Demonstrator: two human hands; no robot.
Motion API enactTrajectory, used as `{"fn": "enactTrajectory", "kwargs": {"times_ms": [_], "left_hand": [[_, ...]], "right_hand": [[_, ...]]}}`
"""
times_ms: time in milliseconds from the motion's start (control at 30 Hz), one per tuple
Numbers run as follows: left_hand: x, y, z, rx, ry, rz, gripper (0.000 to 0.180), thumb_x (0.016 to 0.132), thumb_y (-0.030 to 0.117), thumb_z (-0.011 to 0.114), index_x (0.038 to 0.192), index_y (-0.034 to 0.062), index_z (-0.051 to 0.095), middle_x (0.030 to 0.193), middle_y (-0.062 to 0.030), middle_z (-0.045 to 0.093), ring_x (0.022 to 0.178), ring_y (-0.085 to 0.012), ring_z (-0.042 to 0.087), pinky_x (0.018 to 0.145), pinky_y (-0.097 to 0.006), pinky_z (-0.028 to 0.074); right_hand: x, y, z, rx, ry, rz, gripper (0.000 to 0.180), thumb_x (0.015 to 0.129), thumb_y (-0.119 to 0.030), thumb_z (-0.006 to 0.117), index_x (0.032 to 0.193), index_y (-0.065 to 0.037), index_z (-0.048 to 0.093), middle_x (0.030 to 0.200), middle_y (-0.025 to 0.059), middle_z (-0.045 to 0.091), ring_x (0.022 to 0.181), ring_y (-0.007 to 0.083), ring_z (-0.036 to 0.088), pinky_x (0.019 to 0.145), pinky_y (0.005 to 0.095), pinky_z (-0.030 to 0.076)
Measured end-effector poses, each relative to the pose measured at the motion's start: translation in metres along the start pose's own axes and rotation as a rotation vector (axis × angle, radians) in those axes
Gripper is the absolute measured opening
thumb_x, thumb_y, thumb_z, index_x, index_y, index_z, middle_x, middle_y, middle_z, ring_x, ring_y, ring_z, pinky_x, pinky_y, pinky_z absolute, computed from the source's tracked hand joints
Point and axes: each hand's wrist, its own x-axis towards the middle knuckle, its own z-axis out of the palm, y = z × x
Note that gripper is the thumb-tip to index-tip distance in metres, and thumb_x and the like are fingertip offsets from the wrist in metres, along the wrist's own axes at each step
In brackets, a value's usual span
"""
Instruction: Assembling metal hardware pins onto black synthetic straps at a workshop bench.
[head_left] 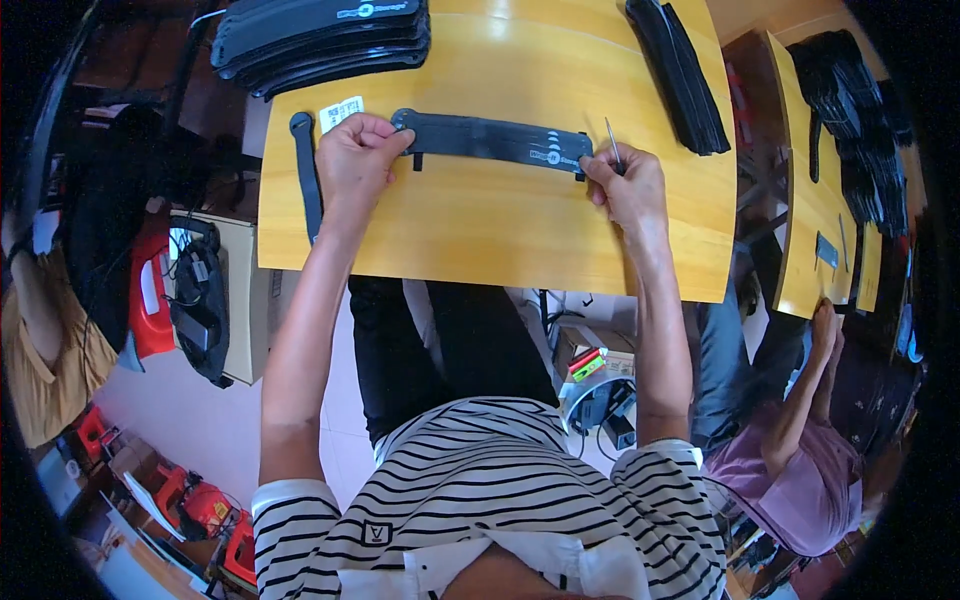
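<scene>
A dark strap [480,138] with a rounded, eyeleted left end and pale print near its right end is stretched between my hands over the yellow table. My left hand [355,160] pinches its left end between thumb and fingers. At the other end my right hand [628,182] grips the strap with thumb and fingertips. A thin pointed tool with a dark handle [615,150] also sticks up from my right hand. Small dark tabs show under the strap near both ends. Beside my left hand lie another narrow dark strap [307,175] and a white printed label [341,112].
A thick stack of dark straps [320,45] sits at the table's far left; another pile [680,80] lies far right. The yellow table's [480,240] front edge is near my waist. To the right, a person in pink [790,480] works at another table [805,230].
</scene>
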Motion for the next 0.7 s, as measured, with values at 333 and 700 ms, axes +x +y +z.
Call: {"fn": "enactTrajectory", "kwargs": {"times_ms": [333,700], "left_hand": [[0.003,0.002,-0.001,0.073,0.039,-0.003,0.022,0.064,0.006,0.074,0.072,0.0033,0.054,0.056,-0.0003,0.052,0.04,-0.0071,0.046,0.037,-0.021,0.038],[0.002,0.002,0.0,-0.01,0.107,-0.025,0.009,0.072,0.003,0.062,0.074,0.0024,0.053,0.057,-0.0031,0.052,0.041,-0.0109,0.049,0.037,-0.023,0.041]], "right_hand": [[0.0,0.003,0.003,0.166,0.002,-0.021,0.016,0.075,-0.008,0.064,0.065,-0.005,0.052,0.047,0.0031,0.05,0.035,0.0073,0.043,0.032,0.0212,0.031],[0.007,0.01,0.001,0.25,-0.023,-0.052,0.013,0.075,-0.003,0.061,0.068,-0.005,0.051,0.046,0.0058,0.051,0.03,0.0079,0.036,0.028,0.0217,0.025]]}}
